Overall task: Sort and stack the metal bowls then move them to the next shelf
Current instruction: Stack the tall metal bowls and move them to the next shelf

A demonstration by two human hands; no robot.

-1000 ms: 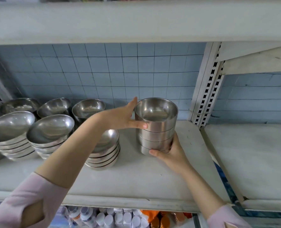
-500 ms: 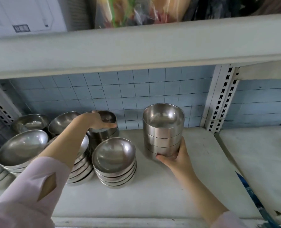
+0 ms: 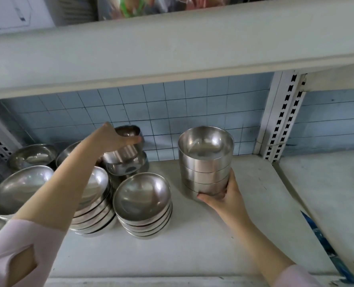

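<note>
Risk 1: left hand [image 3: 116, 139] held the lifted bowl [image 3: 124, 151] by one side only. Slick steel could slip and drop onto the shallow bowl [image 3: 128, 167] directly below.
Risk 2: right hand [image 3: 223, 196] gripped the tall stack [image 3: 206, 162] low down. An off-centre landing could tip the upper bowls.
Left fingers: curled over rim and wall, pinching the bowl.
Right fingers: wrapped round the stack's base with the thumb in front; the far fingertips were hidden.
Location: the bowl was in the air near the back edge of the shelf [image 3: 192, 245], left of middle. The stack stood toward the shelf's back-right corner; the next shelf [image 3: 327, 193] lay beyond.
Orientation: the bowl's mouth faced up, slightly tilted. The stack's long axis was upright, mouths up.
</note>
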